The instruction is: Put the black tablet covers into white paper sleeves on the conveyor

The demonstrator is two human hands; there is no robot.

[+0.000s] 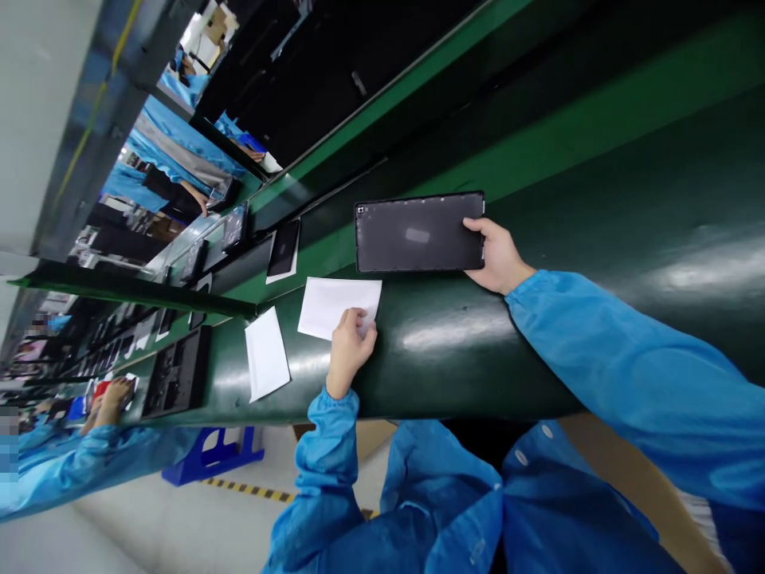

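My right hand [497,253] grips the right end of a black tablet back cover [412,239], thumb on its face. The cover is held over the green bench, with a camera cutout at its upper left corner and a pale label mark near the middle. My left hand [351,344] rests at the lower right of a stack of white paper sheets [326,303], its fingers curled and pressed together at the edge. Whether a sheet is pinched between them is hidden. Another white paper stack [267,355] lies to the left.
A dark tablet on white paper [283,249] lies on the green bench [454,359] beyond the sheets. A black tray [178,373] stands at the left. Farther left, a co-worker's hands [113,399] handle something red. A green bar [143,293] crosses above the bench.
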